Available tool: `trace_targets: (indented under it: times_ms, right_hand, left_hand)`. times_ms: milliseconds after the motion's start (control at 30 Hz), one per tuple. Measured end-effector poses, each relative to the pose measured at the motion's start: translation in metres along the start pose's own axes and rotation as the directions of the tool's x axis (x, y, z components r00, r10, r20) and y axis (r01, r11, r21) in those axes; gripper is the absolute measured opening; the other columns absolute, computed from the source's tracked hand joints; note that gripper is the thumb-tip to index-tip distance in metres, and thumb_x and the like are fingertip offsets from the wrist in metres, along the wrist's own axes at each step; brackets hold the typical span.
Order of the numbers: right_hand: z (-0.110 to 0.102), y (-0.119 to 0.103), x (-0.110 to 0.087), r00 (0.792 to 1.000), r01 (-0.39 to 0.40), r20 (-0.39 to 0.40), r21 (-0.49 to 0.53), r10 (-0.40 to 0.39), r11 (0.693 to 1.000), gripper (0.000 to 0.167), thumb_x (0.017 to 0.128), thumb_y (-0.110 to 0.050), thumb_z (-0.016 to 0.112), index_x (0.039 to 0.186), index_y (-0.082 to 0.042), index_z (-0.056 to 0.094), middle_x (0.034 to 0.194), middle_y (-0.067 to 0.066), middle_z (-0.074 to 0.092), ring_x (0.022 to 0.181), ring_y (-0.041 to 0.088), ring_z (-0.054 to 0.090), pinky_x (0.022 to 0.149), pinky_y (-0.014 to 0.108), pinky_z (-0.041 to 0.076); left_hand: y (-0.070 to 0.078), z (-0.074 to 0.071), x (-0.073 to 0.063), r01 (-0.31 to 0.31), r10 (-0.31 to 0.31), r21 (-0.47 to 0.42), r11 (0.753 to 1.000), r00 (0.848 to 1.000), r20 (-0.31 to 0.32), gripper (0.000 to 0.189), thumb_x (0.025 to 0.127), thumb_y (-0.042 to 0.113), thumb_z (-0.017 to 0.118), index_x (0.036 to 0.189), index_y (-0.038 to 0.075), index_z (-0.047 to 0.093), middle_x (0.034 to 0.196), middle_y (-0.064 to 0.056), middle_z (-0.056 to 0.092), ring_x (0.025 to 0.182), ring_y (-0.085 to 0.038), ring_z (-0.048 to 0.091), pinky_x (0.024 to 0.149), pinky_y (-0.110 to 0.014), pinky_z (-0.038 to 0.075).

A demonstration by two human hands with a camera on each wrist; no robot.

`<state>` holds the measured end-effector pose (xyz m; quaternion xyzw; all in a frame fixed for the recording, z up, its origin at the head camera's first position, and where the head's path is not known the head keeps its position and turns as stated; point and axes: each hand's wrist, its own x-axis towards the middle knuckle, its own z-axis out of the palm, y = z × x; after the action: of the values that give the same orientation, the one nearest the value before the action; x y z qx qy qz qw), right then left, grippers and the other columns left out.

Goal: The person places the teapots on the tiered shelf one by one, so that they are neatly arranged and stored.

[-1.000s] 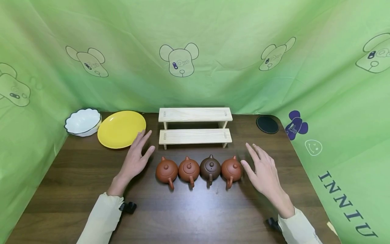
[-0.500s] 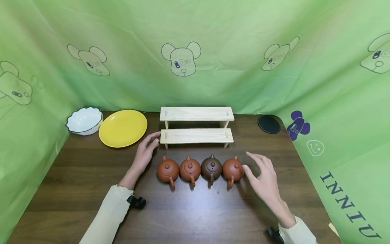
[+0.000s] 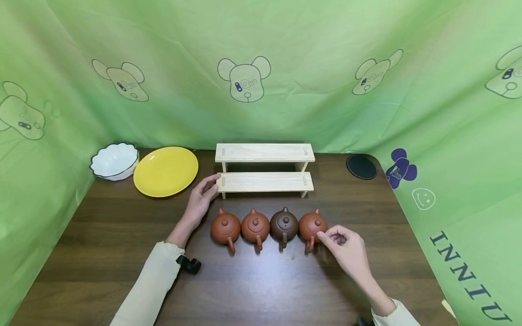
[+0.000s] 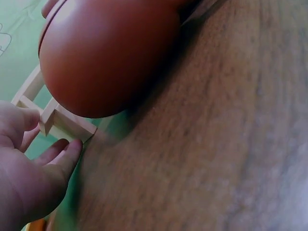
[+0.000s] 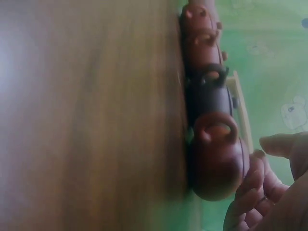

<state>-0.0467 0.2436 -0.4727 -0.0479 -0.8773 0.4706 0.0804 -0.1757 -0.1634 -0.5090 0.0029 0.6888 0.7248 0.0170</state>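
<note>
Four-in-a-row style, several small clay teapots stand side by side, handles toward me: a left reddish-brown teapot [image 3: 225, 227], a second reddish-brown one, a dark brown teapot [image 3: 284, 226] and a right reddish-brown teapot [image 3: 312, 226]. Behind them is a two-step wooden stand [image 3: 265, 182]. My left hand [image 3: 198, 202] holds the left end of its lower step, thumb at the front edge; the left wrist view has a teapot in the foreground. My right hand [image 3: 348, 251] is beside the right teapot, fingers bent, thumb tip close to its handle. The thumb stays apart from the fingers in the right wrist view.
On the dark wooden table [image 3: 253, 290], a white scalloped bowl [image 3: 114, 161] and a yellow plate [image 3: 166, 172] sit at the back left. A black round coaster [image 3: 361, 167] lies at the back right. Green printed cloth [image 3: 261, 117] hangs around the back and sides.
My left hand has moved right, from beside the yellow plate to the stand's lower step. My right hand has come down and left toward the right teapot, its fingers bending. The teapots stay in place.
</note>
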Motion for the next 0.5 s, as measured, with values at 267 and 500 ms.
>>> trace_targets:
  times_ms: [267,500]
  right_hand:
    - [0.007,0.004,-0.011,0.977,-0.16,0.155,0.071,0.148,0.985,0.019,0.097,-0.023,0.088,0.087,-0.007,0.083,0.067,0.002,0.071,0.054,0.008,0.057,0.047,0.02,0.045]
    - [0.014,0.01,-0.017,0.937,-0.288,0.271,0.236,0.221,0.928,0.019,0.102,-0.013,0.082,0.107,0.006,0.084,0.069,0.002,0.071,0.052,0.007,0.051,0.045,0.018,0.042]
  left_hand:
    - [-0.007,-0.003,0.001,-0.033,0.034,-0.026,0.999,0.999,0.04,0.047,0.118,0.004,0.051,0.164,-0.004,0.048,0.163,-0.028,0.051,0.131,-0.004,0.061,0.107,-0.018,0.057]
    - [-0.01,-0.009,0.003,0.002,0.001,-0.029,1.0,0.997,0.082,0.049,0.118,0.012,0.055,0.166,0.001,0.048,0.167,-0.022,0.049,0.129,-0.002,0.063,0.109,-0.021,0.058]
